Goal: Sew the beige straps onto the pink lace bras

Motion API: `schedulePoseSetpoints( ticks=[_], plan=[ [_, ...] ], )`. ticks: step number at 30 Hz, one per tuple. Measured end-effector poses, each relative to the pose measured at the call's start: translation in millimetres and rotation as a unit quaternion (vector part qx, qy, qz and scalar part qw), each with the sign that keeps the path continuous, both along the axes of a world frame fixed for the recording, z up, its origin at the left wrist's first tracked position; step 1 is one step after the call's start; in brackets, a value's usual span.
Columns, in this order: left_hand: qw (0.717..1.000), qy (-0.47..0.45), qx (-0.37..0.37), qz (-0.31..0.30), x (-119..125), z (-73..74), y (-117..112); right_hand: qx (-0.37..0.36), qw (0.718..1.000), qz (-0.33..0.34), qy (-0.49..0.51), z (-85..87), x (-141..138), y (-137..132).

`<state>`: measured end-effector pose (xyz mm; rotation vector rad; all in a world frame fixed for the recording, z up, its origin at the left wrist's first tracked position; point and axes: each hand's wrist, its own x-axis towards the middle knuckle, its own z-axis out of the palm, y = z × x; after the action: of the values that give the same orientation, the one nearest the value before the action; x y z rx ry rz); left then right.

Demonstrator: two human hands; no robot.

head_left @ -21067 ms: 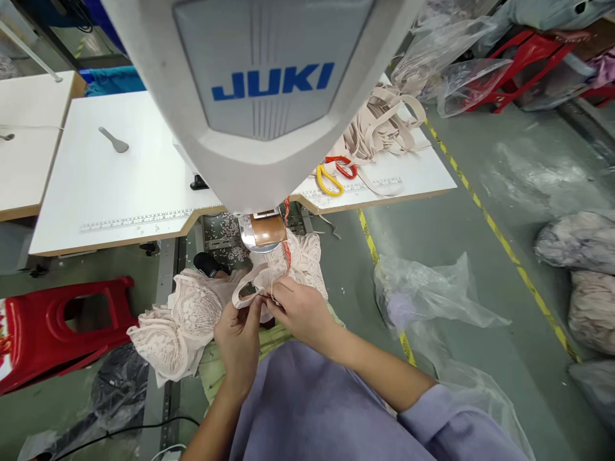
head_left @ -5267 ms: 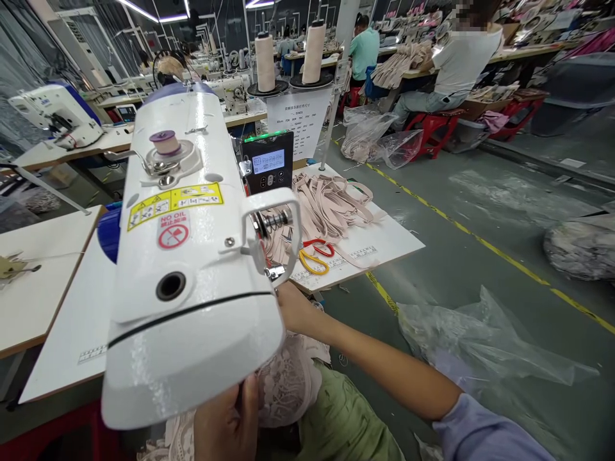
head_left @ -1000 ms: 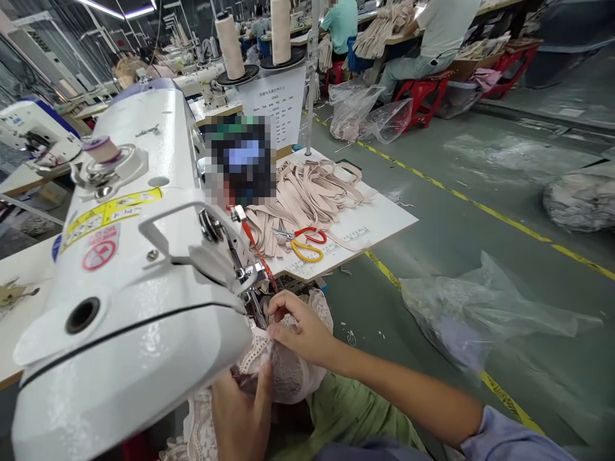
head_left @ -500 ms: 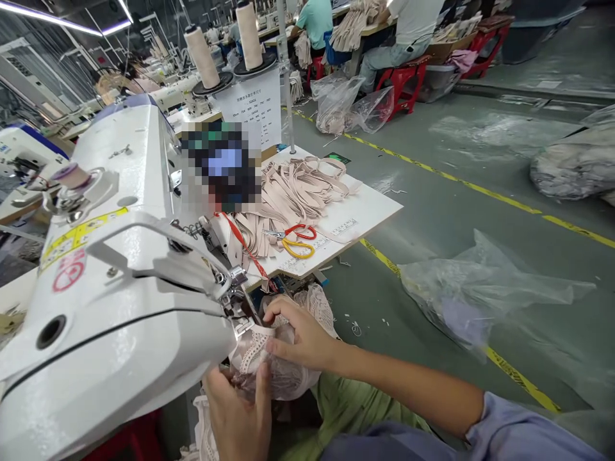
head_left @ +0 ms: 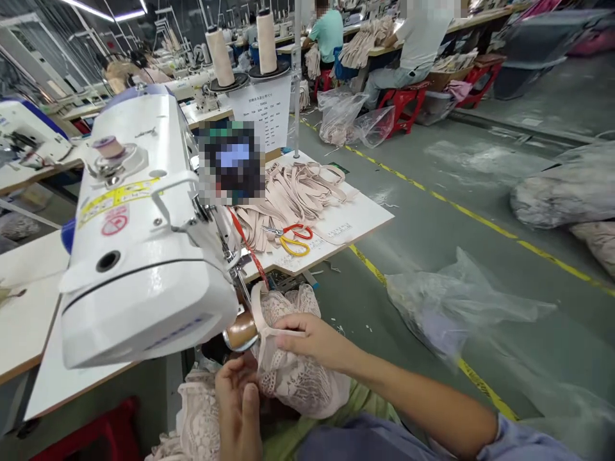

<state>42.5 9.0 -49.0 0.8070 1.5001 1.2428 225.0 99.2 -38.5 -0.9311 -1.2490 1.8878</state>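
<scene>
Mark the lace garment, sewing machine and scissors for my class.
Lace garment (head_left: 310,384): head view, on its patterned lace.
Sewing machine (head_left: 144,243): head view, on the top of its white casing.
Scissors (head_left: 278,233): head view, on the metal beside the handles.

A: What's different about the right hand (head_left: 317,339)?
B: Half a second ago it was close in at the machine (head_left: 148,301). Now it has drawn back, pinching the strap (head_left: 259,312).
A: And the lace (head_left: 307,379)?
B: It was bunched against the machine; now it's pulled away, with a patterned cup spread below the right hand.
A: The left (head_left: 237,410)?
B: Its thumb was pressed to the lace. Now the thumb stands apart from the fingers.
A: Anything uncovered?
B: The brown plate (head_left: 241,331), hidden half a second ago, shows beside the strap.
</scene>
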Motion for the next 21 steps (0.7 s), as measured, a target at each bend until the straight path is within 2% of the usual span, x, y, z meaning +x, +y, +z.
schedulePoseSetpoints(
  ticks=[2, 4, 6, 8, 10, 13, 15, 17, 19, 21],
  plan=[
    [0.995, -0.085, -0.038, -0.022, -4.9, -10.8, 1.9, -0.015, 1.0, -0.001, -0.011, 1.8, 3.5, -9.5],
    [0.976, -0.182, -0.09, -0.074, -7.4, -15.1, 7.6, -0.017, 0.999, 0.012, -0.025, 0.8, 2.4, -18.8],
    [0.95, -0.257, -0.126, -0.129, -8.3, -9.5, 13.6, 0.012, 0.998, 0.048, -0.044, -5.9, -0.2, -27.4],
    [0.93, -0.309, -0.132, -0.148, -12.9, 5.2, 18.3, 0.1, 0.986, 0.095, -0.092, -20.3, -0.6, -35.1],
    [0.923, -0.353, -0.103, -0.112, -27.2, 25.7, 21.6, 0.209, 0.953, 0.139, -0.17, -41.0, 3.9, -41.3],
    [0.936, -0.349, -0.029, 0.02, -70.0, 58.3, 24.8, 0.305, 0.897, 0.178, -0.267, -70.6, 17.8, -46.0],
    [0.944, -0.301, 0.041, 0.13, -106.3, 77.3, 26.1, 0.339, 0.868, 0.195, -0.306, -80.2, 27.2, -46.2],
    [0.941, -0.27, 0.106, 0.174, -141.1, 91.6, 26.2, 0.364, 0.848, 0.21, -0.323, -79.9, 33.8, -44.8],
    [0.93, -0.278, 0.145, 0.19, -171.1, 99.8, 24.4, 0.356, 0.855, 0.212, -0.312, -74.4, 37.8, -43.1],
    [0.926, -0.27, 0.187, 0.187, -196.1, 101.8, 20.7, 0.306, 0.889, 0.195, -0.277, -70.0, 40.0, -42.7]
  ],
)
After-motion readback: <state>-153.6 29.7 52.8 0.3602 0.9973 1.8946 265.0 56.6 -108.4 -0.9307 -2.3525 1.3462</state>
